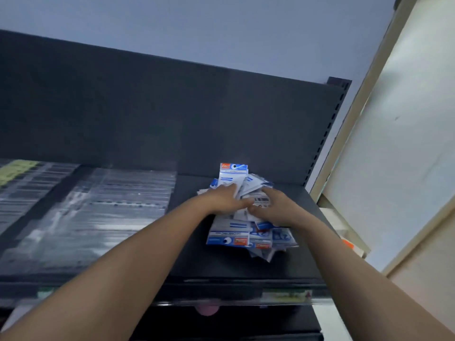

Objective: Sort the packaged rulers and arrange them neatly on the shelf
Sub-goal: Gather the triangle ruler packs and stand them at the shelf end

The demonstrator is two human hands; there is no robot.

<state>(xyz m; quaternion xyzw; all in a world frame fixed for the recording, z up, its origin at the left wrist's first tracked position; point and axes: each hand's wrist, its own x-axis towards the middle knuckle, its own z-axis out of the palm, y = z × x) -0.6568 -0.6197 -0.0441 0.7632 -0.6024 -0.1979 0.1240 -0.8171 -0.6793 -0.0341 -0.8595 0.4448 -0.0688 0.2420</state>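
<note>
Rulers (230, 232), packaged, heaped loosely on shelf (216, 265), right of clear packs (98, 205): light, flat, probably slippery film, apt to slide apart, best gathered by the edges; left hand (225, 199) and right hand (277, 209) both curled round packs atop the heap.

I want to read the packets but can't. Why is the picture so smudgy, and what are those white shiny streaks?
Head view: motion blur smears everything, so the print on the blue-and-white packets is unreadable; head view, left side: the white streaks are light glaring off the clear plastic packs; head view, top: the shelf back panel is dim and dark.
</note>
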